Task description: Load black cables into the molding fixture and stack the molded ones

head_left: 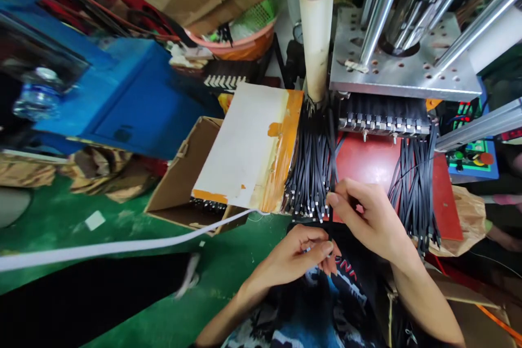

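A flat black cable (331, 159) runs down toward me beside the pile. My right hand (366, 216) pinches it between thumb and forefinger near the front edge of the red work surface (369, 166). Just below, in front of my chest, my left hand (302, 254) has its thumb and fingers closed around the cable's near end, which they mostly hide. To the left of the strand lies a thick bunch of black cables (310, 168) with small metal plugs at their near ends. Another bunch of black cables (416, 187) hangs on the right side of the surface.
A metal press (403, 79) stands behind the surface, with a row of plugs in a fixture (383, 122) beneath it. On the left, a white board with orange tape (240, 144) partly covers a cardboard box (173, 190). A control box (473, 157) sits at right.
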Action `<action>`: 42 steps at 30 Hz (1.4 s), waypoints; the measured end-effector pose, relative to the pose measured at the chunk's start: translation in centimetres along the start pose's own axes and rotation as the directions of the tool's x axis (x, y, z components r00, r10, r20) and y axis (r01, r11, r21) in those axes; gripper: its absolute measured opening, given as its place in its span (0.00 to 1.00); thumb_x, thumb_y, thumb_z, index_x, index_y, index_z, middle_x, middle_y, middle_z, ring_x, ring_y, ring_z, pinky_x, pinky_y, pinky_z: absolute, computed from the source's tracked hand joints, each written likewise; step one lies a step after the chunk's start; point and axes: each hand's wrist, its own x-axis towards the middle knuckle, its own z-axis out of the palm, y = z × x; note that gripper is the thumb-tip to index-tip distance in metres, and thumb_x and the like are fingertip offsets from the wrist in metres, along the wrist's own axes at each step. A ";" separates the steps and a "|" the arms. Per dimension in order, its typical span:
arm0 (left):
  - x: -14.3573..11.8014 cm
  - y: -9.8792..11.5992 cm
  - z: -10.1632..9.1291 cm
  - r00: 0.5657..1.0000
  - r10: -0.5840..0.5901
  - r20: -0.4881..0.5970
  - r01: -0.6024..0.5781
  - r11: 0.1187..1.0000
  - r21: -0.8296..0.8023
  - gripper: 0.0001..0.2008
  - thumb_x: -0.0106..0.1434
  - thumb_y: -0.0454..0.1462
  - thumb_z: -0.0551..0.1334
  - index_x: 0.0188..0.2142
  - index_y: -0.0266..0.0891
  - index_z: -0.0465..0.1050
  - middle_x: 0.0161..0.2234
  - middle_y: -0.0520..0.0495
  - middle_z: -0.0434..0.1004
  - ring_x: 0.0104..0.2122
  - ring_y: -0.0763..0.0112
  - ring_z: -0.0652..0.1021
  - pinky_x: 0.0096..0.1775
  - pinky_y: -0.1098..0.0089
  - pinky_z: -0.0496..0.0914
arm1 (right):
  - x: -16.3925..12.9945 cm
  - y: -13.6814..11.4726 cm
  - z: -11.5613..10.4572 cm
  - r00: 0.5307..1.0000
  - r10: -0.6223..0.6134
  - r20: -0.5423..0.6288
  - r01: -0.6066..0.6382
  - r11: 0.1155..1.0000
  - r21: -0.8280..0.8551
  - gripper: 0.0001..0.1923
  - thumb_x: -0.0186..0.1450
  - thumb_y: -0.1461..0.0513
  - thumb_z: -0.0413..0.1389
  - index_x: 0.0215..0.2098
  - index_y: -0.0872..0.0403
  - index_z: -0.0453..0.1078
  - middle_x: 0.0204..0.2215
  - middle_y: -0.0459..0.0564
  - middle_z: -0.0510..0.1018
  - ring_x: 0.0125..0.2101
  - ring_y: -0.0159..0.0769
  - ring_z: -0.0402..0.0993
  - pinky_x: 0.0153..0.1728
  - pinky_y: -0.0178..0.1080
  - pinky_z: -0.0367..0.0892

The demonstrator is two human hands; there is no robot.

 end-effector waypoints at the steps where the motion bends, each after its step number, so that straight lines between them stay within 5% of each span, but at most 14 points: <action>1: 0.1 0.0 -0.4 1.000 0.001 -0.030 -0.001 1.000 -0.016 0.28 0.69 0.60 0.63 0.38 0.36 0.81 0.30 0.44 0.85 0.28 0.70 0.81 0.34 0.72 0.74 | 1.4 -0.3 0.1 1.000 0.014 0.008 -0.013 0.999 -0.032 0.20 0.78 0.53 0.51 0.28 0.50 0.59 0.22 0.39 0.60 0.23 0.29 0.54 0.25 0.34 0.52; 5: 0.1 -0.3 -2.1 0.992 -0.062 -0.106 0.062 0.998 -0.011 0.29 0.69 0.60 0.64 0.48 0.34 0.80 0.32 0.42 0.86 0.29 0.68 0.83 0.35 0.70 0.75 | 4.6 1.3 0.8 0.984 0.154 -0.087 -0.174 0.921 -0.348 0.18 0.78 0.51 0.51 0.34 0.51 0.67 0.22 0.42 0.69 0.23 0.32 0.64 0.28 0.35 0.54; 8: -0.8 -0.4 -4.0 0.987 -0.052 -0.151 0.063 0.996 0.065 0.26 0.71 0.56 0.64 0.53 0.36 0.78 0.35 0.42 0.87 0.34 0.67 0.84 0.39 0.69 0.77 | 2.7 4.3 -0.3 0.933 0.297 -0.205 -0.360 0.803 -0.475 0.17 0.77 0.48 0.52 0.40 0.51 0.72 0.25 0.47 0.77 0.26 0.38 0.74 0.31 0.37 0.59; 10: -1.3 -0.2 -5.5 0.980 0.002 -0.200 0.019 0.994 0.104 0.23 0.73 0.54 0.62 0.54 0.37 0.78 0.35 0.43 0.86 0.34 0.66 0.84 0.39 0.69 0.77 | 0.1 6.0 -1.8 0.854 0.404 -0.329 -0.520 0.684 -0.511 0.20 0.77 0.45 0.51 0.38 0.50 0.72 0.26 0.49 0.80 0.29 0.41 0.78 0.32 0.38 0.61; 12: -1.1 0.1 -7.0 0.956 0.089 -0.281 -0.048 0.988 0.149 0.21 0.73 0.53 0.62 0.51 0.39 0.78 0.33 0.45 0.85 0.32 0.66 0.83 0.36 0.69 0.77 | -2.2 7.5 -3.3 0.722 0.480 -0.498 -0.691 0.465 -0.554 0.24 0.76 0.43 0.49 0.37 0.51 0.73 0.29 0.54 0.82 0.31 0.46 0.80 0.32 0.40 0.62; 15: 0.0 0.8 -8.6 0.866 0.250 -0.434 -0.120 0.945 0.304 0.20 0.73 0.52 0.62 0.51 0.40 0.78 0.33 0.47 0.84 0.31 0.66 0.83 0.36 0.69 0.78 | -3.7 9.3 -4.9 0.567 0.546 -0.616 -0.799 0.184 -0.573 0.25 0.77 0.45 0.46 0.41 0.54 0.74 0.34 0.63 0.83 0.34 0.51 0.82 0.34 0.43 0.65; 17: 1.1 1.0 -9.4 0.786 0.358 -0.504 -0.109 0.883 0.457 0.20 0.72 0.52 0.62 0.52 0.41 0.78 0.35 0.47 0.85 0.32 0.66 0.83 0.38 0.69 0.79 | -3.8 10.3 -5.6 0.529 0.557 -0.640 -0.819 0.140 -0.556 0.21 0.77 0.50 0.45 0.42 0.54 0.73 0.35 0.63 0.83 0.34 0.51 0.81 0.35 0.43 0.65; 20: 2.4 0.6 -10.3 0.687 0.475 -0.550 -0.076 0.800 0.595 0.19 0.72 0.51 0.61 0.51 0.41 0.79 0.35 0.47 0.85 0.31 0.67 0.83 0.37 0.69 0.79 | -4.2 10.3 -6.3 0.611 0.489 -0.623 -0.792 0.372 -0.485 0.15 0.76 0.54 0.47 0.38 0.52 0.69 0.31 0.55 0.80 0.31 0.45 0.77 0.34 0.41 0.62; 24: 3.4 -0.7 -11.1 0.589 0.527 -0.612 -0.105 0.801 0.589 0.19 0.71 0.51 0.61 0.48 0.39 0.78 0.30 0.48 0.84 0.26 0.68 0.81 0.33 0.70 0.79 | -5.2 6.8 -4.8 0.881 0.305 -0.361 -0.415 0.864 -0.284 0.16 0.77 0.51 0.49 0.34 0.49 0.63 0.25 0.43 0.70 0.26 0.35 0.66 0.29 0.36 0.59; 27: 3.7 -1.4 -11.4 0.576 0.536 -0.617 -0.110 0.799 0.591 0.19 0.71 0.51 0.61 0.47 0.39 0.78 0.29 0.48 0.83 0.24 0.67 0.80 0.31 0.69 0.78 | -5.0 3.6 -2.2 0.973 0.196 -0.120 -0.213 0.965 -0.150 0.15 0.78 0.55 0.48 0.34 0.49 0.62 0.26 0.41 0.69 0.26 0.32 0.64 0.29 0.34 0.59; 31: 3.7 -1.4 -11.5 0.590 0.535 -0.605 -0.102 0.792 0.601 0.18 0.71 0.50 0.60 0.47 0.40 0.78 0.29 0.48 0.83 0.24 0.66 0.79 0.30 0.68 0.77 | -2.2 2.9 1.1 0.988 0.152 0.006 -0.151 0.985 -0.078 0.13 0.78 0.57 0.49 0.34 0.50 0.62 0.25 0.40 0.69 0.25 0.31 0.63 0.29 0.34 0.58; 36: 3.9 -1.2 -11.8 0.587 0.556 -0.589 -0.088 0.767 0.636 0.18 0.71 0.52 0.61 0.47 0.42 0.79 0.30 0.46 0.84 0.26 0.63 0.81 0.31 0.65 0.78 | 1.2 5.8 3.2 0.951 0.226 -0.213 -0.286 0.906 -0.311 0.09 0.76 0.55 0.54 0.42 0.52 0.69 0.29 0.46 0.77 0.29 0.39 0.75 0.31 0.37 0.61; 39: 3.9 -1.5 -12.0 0.587 0.557 -0.588 -0.077 0.762 0.643 0.21 0.70 0.53 0.61 0.47 0.39 0.78 0.31 0.45 0.84 0.26 0.63 0.81 0.32 0.64 0.78 | -1.0 6.4 3.0 0.933 0.213 -0.289 -0.309 0.886 -0.345 0.11 0.76 0.54 0.55 0.48 0.52 0.72 0.31 0.48 0.80 0.31 0.40 0.77 0.32 0.37 0.63; 42: 4.2 -2.0 -12.3 0.557 0.565 -0.609 -0.052 0.756 0.653 0.21 0.68 0.51 0.62 0.47 0.37 0.78 0.33 0.45 0.84 0.27 0.66 0.80 0.32 0.67 0.78 | -7.2 6.9 1.9 0.905 0.201 -0.376 -0.307 0.919 -0.247 0.12 0.77 0.55 0.52 0.43 0.51 0.75 0.31 0.46 0.81 0.30 0.36 0.76 0.33 0.36 0.64</action>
